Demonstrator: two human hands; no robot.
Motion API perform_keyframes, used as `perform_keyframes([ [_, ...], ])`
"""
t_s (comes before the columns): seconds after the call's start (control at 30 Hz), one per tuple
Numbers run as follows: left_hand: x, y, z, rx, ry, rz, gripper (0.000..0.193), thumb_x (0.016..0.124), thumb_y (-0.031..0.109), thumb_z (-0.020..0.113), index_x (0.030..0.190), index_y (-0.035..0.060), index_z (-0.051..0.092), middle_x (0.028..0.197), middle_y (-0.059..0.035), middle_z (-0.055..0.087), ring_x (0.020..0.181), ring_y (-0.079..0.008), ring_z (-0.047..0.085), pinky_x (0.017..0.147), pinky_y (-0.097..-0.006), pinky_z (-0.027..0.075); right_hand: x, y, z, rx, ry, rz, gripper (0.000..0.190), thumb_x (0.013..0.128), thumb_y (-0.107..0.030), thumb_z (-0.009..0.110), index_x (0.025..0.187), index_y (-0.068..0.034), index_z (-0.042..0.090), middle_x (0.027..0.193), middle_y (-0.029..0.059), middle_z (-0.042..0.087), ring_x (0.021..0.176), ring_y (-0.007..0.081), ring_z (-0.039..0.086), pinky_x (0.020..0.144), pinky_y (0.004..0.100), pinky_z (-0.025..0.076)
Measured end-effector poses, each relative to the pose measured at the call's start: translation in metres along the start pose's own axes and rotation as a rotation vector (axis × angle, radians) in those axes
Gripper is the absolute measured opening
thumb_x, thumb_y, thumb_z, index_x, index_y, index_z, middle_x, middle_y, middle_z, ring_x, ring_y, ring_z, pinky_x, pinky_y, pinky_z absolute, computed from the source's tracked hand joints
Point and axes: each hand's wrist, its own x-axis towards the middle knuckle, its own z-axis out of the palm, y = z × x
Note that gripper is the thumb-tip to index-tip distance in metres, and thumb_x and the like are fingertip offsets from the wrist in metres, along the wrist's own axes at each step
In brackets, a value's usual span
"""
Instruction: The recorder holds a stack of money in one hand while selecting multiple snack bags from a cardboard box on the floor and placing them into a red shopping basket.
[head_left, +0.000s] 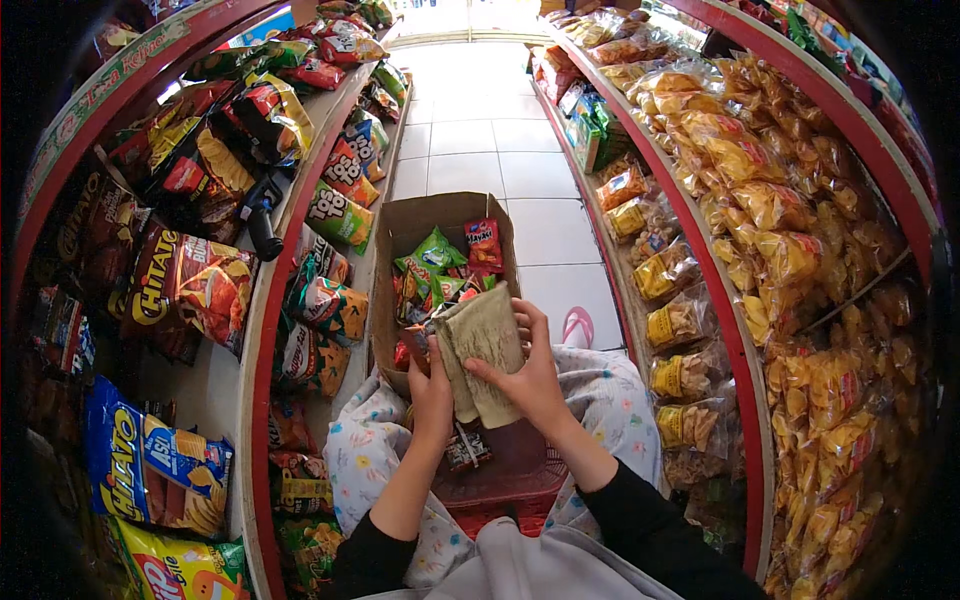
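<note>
A folded, worn greenish-beige cloth (484, 360) hangs between both hands. My right hand (529, 367) grips its right side, thumb across the front. My left hand (433, 394) is at its left edge, with a small reddish-brown packet (416, 349) by the fingers; whether the fingers also pinch the cloth is hard to tell. Just beyond the hands stands an open cardboard box (444, 206) with green snack packets (435, 253) and a red snack packet (482, 244) inside. Below the hands, a dark packet (467, 448) lies in a red plastic basket (517, 487) between the knees.
Shelves with red edges flank the aisle. Chip bags (195, 285) and a black handheld scanner (261, 217) lie on the left shelf. Clear bags of yellow chips (780, 195) fill the right shelf, with smaller snack bags (675, 322) below. White floor tiles (555, 232) run ahead.
</note>
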Motion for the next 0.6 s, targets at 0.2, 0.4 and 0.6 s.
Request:
perform_keyframes([
  [0.2,0.0,-0.004,0.001,-0.005,-0.004,-0.029,0.052,0.093,0.043,0.044,0.12,-0.0016,0.046,0.112,-0.0118,0.053,0.103,-0.0189,0.049,0.091,-0.0306,0.035,0.001,0.0,-0.002,-0.053,0.086,0.013,0.085,0.067,-0.029,0.079,0.13,-0.002,0.029,0.117,0.0163,0.046,0.109,0.0259,0.047,0.094,0.0368,0.037],
  [0.4,-0.011,0.012,0.01,0.051,-0.047,0.002,0.069,0.089,0.053,0.045,0.131,-0.0006,0.034,0.119,-0.0115,0.048,0.11,-0.0216,0.044,0.097,-0.0306,0.03,0.002,-0.004,-0.007,-0.331,0.186,-0.031,0.082,0.078,-0.036,0.067,0.137,-0.002,0.022,0.125,0.0253,0.037,0.113,0.0409,0.044,0.091,0.0421,0.04],
  [0.6,-0.012,0.007,0.007,0.156,-0.131,-0.006,0.067,0.09,0.051,0.044,0.134,0.0015,0.031,0.129,-0.0117,0.04,0.118,-0.0208,0.038,0.1,-0.0311,0.027,-0.002,0.013,0.004,-0.669,0.124,-0.32,0.067,0.083,-0.032,0.06,0.137,-0.007,0.029,0.137,0.0265,0.026,0.121,0.0441,0.034,0.094,0.0482,0.034],
])
